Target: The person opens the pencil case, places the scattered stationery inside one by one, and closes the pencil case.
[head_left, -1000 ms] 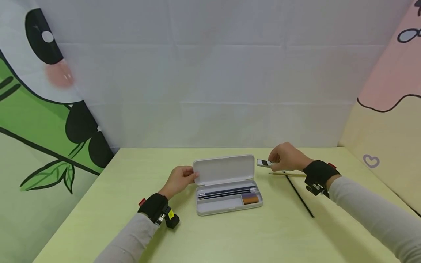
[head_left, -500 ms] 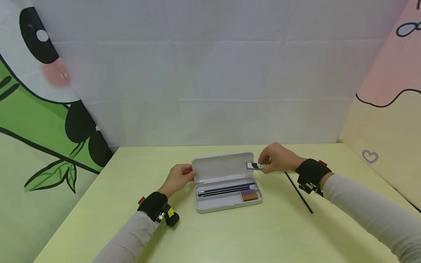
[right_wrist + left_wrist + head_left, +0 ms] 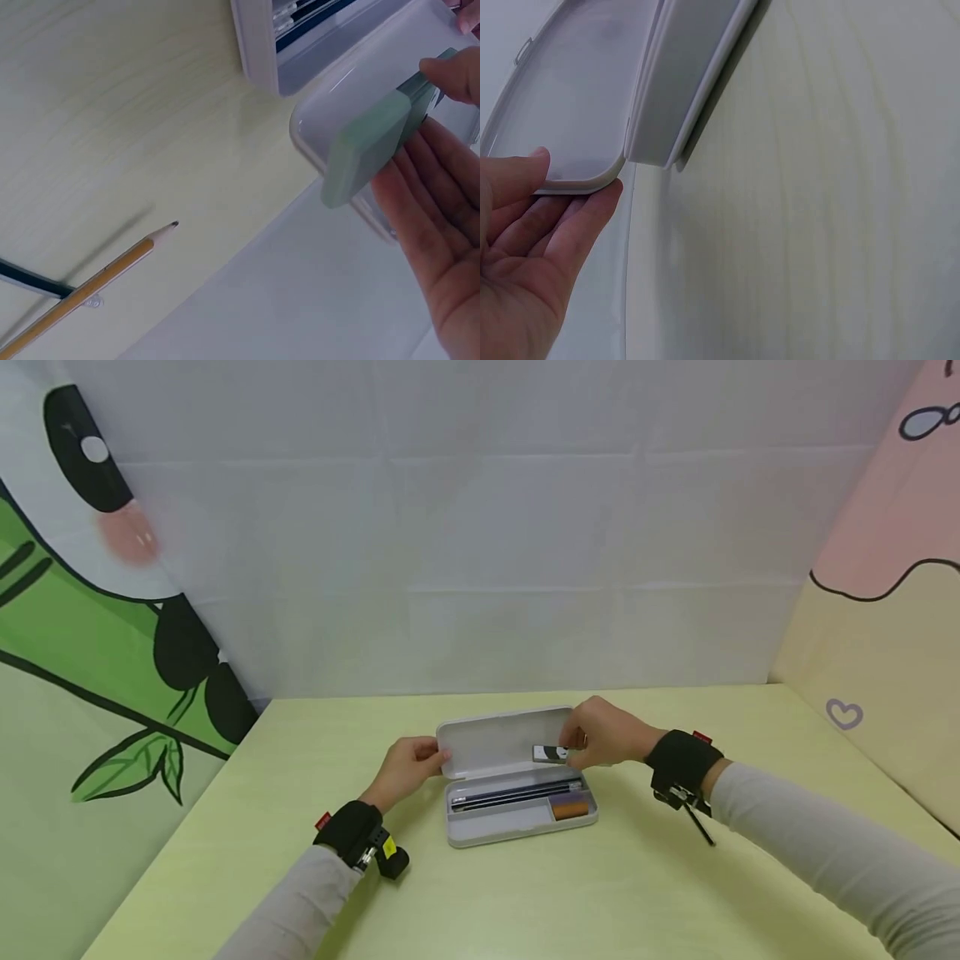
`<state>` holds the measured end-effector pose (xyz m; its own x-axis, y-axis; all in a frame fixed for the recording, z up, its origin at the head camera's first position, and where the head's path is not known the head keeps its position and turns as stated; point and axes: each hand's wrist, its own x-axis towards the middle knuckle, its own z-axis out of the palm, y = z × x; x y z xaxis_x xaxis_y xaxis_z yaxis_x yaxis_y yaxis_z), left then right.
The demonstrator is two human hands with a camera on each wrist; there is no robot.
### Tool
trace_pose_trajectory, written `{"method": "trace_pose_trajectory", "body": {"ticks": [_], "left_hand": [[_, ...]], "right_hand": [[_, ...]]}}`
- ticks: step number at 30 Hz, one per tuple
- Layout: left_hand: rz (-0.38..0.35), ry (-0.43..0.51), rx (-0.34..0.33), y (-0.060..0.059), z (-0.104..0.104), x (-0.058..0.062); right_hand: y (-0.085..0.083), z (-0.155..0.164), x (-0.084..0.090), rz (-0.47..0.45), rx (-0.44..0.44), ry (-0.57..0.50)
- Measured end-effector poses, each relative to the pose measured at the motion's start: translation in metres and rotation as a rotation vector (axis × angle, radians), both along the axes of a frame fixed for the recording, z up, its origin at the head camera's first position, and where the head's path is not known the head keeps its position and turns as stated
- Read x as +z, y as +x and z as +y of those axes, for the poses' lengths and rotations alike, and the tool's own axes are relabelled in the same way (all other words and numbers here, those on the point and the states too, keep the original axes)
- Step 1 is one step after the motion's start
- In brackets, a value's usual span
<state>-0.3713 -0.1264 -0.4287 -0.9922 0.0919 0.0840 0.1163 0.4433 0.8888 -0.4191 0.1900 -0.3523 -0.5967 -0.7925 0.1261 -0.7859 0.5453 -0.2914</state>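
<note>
An open white pencil case (image 3: pixel 480 837) lies on the table, its lid (image 3: pixel 487 743) raised at the back. My left hand (image 3: pixel 401 770) pinches the lid's left edge; the left wrist view has the thumb inside and the fingers behind. With my right hand (image 3: pixel 609 733) I hold a pale green eraser (image 3: pixel 367 146) in a patterned sleeve between thumb and fingers. It is in front of the lid's right part, above the tray. Inside the case are dark pencils (image 3: pixel 510 795) in the long slot and an orange and purple block (image 3: pixel 570 810) in the right compartment.
To the right of the case lies a yellow pencil (image 3: pixel 97 281), crossing over a dark pencil-like stick (image 3: pixel 34 277). In the head view my right wrist covers most of them. A pale wall sheet (image 3: pixel 480 635) stands behind the table.
My right hand has carried the eraser leftward from beside the case to in front of the lid and slightly down. The left hand stays on the lid.
</note>
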Motion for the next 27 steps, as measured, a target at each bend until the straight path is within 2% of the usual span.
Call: {"method": "trace_pose_trajectory", "body": {"ticks": [8, 14, 22, 27], "left_hand": [[0.008, 0.009, -0.005, 0.002, 0.001, -0.001], [0.022, 0.006, -0.018, 0.003, 0.000, -0.002], [0.005, -0.006, 0.010, 0.002, 0.001, -0.001], [0.013, 0.005, 0.001, 0.002, 0.000, -0.001]], "right_hand": [[0.012, -0.023, -0.005, -0.021, 0.079, -0.009], [0.023, -0.040, -0.006, -0.008, 0.090, -0.012], [0.036, -0.059, -0.011, -0.051, 0.093, 0.004], [0.037, -0.066, -0.019, -0.010, 0.121, 0.011]]}}
